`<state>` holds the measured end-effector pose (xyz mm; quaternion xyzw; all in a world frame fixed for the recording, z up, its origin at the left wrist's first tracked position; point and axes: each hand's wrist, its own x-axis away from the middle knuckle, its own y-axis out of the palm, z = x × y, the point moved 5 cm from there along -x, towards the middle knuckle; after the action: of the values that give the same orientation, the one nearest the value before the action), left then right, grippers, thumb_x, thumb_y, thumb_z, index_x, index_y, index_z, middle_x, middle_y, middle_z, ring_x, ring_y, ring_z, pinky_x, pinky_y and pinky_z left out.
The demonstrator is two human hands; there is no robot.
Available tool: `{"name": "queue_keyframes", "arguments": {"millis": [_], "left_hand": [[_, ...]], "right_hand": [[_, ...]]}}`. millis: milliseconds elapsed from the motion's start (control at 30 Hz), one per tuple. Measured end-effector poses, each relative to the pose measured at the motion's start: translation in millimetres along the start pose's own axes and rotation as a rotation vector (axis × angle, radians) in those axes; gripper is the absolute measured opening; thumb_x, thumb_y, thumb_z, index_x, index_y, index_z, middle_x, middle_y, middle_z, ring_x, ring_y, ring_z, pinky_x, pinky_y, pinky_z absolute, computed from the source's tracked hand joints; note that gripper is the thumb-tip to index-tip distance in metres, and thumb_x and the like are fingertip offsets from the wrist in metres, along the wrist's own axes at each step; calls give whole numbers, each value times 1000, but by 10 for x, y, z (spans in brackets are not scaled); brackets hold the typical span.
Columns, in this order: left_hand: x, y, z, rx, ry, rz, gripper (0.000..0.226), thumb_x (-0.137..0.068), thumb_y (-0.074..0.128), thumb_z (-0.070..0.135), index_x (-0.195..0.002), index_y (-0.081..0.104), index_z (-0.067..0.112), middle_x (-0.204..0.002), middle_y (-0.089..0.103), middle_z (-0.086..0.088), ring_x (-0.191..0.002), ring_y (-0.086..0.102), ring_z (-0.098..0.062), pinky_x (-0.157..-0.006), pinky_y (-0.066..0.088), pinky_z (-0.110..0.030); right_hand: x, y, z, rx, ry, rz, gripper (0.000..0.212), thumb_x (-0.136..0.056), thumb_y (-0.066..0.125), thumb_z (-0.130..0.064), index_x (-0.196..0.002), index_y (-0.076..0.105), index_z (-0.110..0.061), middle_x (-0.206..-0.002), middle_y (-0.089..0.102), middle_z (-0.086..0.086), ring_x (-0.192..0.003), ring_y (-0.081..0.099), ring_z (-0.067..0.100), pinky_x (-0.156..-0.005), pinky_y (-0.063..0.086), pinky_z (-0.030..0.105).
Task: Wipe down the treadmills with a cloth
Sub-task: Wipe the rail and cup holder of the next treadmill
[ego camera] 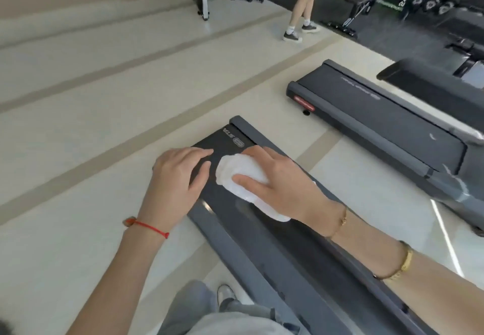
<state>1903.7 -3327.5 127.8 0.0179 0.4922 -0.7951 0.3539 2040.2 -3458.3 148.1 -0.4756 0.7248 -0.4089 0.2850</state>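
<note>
Low dark grey treadmill deck (275, 250) stretches across the pale floor, and at its far end the crumpled white cloth (237, 177) lies on the black cover. Right hand (282, 185) presses on it, thumb and fingers curled round the cloth; left hand (178, 177) rests just beside, fingers relaxed on the cover.

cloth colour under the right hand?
White, plain, no pattern visible. The cloth shows clearly in the head view, held by the right hand against the treadmill.
</note>
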Motion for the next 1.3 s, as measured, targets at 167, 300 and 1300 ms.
{"name": "queue_keyframes", "arguments": {"millis": [167,300,1300], "left_hand": [[-66,-382,-617,-66,-159,111,27,-93,54,20,-114,70,12,-110,70,1,-101,64,-20,-95,44,-35],[-120,-657,-1184,-101,-252,175,27,-94,55,20,-115,69,12,-110,71,-1,-102,66,-23,-93,49,-43],[-2998,-1772,-5513,-111,-273,7,24,-96,59,14,-119,67,13,-113,69,0,-105,63,-21,-95,47,-45]], "right_hand": [[-853,168,-373,38,-176,35,46,-92,53,-53,-125,51,-22,-110,59,-2,-92,58,17,-72,40,24],[-1456,447,-651,55,-252,28,45,-93,53,-51,-124,52,-19,-106,59,-1,-93,56,20,-72,40,26],[-6088,1907,-1652,-28,34,145,44,-89,49,-58,-115,52,-23,-100,58,-4,-82,57,20,-61,34,27]]}}
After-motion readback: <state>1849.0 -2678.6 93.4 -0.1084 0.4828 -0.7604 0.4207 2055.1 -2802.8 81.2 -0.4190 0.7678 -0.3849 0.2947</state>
